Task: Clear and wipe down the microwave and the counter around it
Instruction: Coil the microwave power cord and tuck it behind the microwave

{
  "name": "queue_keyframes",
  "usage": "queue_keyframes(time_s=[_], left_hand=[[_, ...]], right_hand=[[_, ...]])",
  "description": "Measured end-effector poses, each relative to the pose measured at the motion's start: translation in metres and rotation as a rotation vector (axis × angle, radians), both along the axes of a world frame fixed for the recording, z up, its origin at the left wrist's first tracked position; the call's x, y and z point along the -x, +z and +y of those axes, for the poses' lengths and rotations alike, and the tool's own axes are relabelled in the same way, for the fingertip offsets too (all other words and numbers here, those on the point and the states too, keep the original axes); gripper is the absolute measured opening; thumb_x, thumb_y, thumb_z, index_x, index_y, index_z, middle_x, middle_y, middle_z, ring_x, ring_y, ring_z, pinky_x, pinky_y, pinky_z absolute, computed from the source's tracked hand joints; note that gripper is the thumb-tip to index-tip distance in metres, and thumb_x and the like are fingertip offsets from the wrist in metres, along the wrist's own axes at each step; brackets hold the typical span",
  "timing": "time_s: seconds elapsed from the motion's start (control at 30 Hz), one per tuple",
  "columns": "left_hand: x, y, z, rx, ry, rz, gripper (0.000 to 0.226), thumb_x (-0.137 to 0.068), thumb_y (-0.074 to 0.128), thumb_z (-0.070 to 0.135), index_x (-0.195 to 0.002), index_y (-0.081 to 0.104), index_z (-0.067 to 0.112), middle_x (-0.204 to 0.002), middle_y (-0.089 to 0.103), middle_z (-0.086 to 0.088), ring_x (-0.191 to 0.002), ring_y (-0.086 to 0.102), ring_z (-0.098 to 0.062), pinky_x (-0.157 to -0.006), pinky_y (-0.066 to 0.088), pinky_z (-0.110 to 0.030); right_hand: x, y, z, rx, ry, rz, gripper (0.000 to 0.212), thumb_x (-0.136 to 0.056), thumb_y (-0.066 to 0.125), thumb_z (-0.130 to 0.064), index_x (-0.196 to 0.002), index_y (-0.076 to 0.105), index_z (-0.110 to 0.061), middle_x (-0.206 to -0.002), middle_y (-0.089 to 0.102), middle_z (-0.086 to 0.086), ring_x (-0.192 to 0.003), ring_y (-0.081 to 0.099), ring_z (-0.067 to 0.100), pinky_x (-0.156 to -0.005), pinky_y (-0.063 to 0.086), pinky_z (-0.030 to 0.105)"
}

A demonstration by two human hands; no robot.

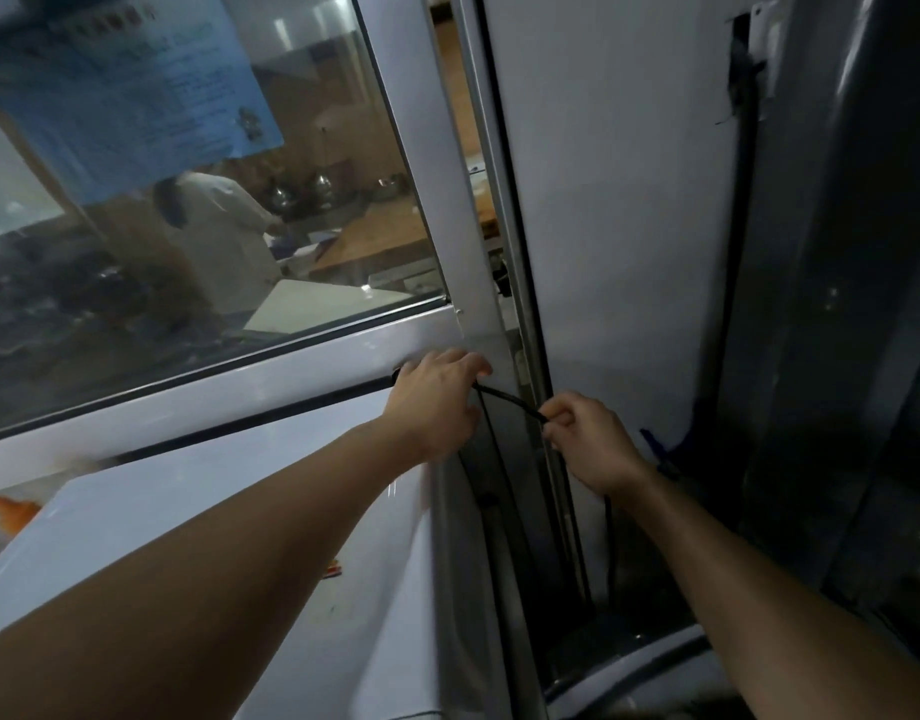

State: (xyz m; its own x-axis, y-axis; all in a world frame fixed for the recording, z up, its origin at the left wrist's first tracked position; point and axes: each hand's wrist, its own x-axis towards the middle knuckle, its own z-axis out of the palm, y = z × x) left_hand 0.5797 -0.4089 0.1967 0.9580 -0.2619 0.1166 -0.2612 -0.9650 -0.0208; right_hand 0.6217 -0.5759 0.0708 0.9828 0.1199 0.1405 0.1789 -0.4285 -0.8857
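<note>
Head view: black cord (504, 400) stretched between hands, long axis slanting down to right. Left hand (437, 402) curled over cord's far-left end at window frame (270, 371); right hand (587, 444) pinches other end with fingertips. White appliance top (198, 522) near left. Grey wall (603, 200) right; kitchen visible through glass (187, 200).

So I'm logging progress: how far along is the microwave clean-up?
Nothing looks wiped; no cloth is visible. In hand: the left hand and right hand hold a black cord behind the white appliance. Orange smears remain, so wiping is left.
</note>
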Motion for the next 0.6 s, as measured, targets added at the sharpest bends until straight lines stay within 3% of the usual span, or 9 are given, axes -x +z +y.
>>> queue_keyframes(time_s=[0.1,0.27,0.43,0.6], left_hand=[[-0.004,0.0,-0.017,-0.024,-0.003,-0.025,0.048,-0.086,0.057,0.016,-0.131,0.046,0.025,-0.137,0.046,0.0,-0.129,0.038,-0.022,-0.104,0.028,-0.041],[-0.008,0.003,-0.028,-0.031,0.06,-0.041,0.033,-0.088,0.052,0.013,-0.119,0.054,0.024,-0.12,0.059,-0.003,-0.118,0.048,-0.024,-0.097,0.029,-0.039],[-0.007,0.017,-0.018,0.026,0.064,-0.097,0.015,-0.091,0.054,0.02,-0.103,0.063,0.021,-0.107,0.065,-0.005,-0.104,0.058,-0.025,-0.09,0.047,-0.038],[-0.005,0.035,-0.001,0.185,0.106,-0.123,0.015,-0.092,0.054,0.024,-0.101,0.065,0.021,-0.107,0.065,-0.006,-0.101,0.059,-0.027,-0.083,0.052,-0.041]], right_hand=[[0.007,0.03,-0.005,-0.004,0.001,-0.06,0.023,-0.088,0.056,-0.01,-0.079,0.057,-0.031,-0.077,0.062,-0.016,-0.07,0.057,-0.003,-0.057,0.039,0.01],[0.023,0.063,-0.005,0.008,0.02,-0.084,0.019,-0.091,0.054,-0.009,-0.092,0.061,-0.027,-0.08,0.058,-0.014,-0.075,0.054,-0.001,-0.061,0.037,0.011],[0.037,0.073,-0.003,0.012,0.039,-0.099,0.017,-0.09,0.058,-0.012,-0.102,0.061,-0.024,-0.089,0.059,-0.013,-0.079,0.053,-0.004,-0.064,0.036,0.009],[0.045,0.055,-0.016,0.035,0.041,0.067,0.038,-0.085,0.066,-0.018,-0.118,0.05,-0.028,-0.113,0.055,-0.009,-0.104,0.054,0.008,-0.08,0.041,0.02]])
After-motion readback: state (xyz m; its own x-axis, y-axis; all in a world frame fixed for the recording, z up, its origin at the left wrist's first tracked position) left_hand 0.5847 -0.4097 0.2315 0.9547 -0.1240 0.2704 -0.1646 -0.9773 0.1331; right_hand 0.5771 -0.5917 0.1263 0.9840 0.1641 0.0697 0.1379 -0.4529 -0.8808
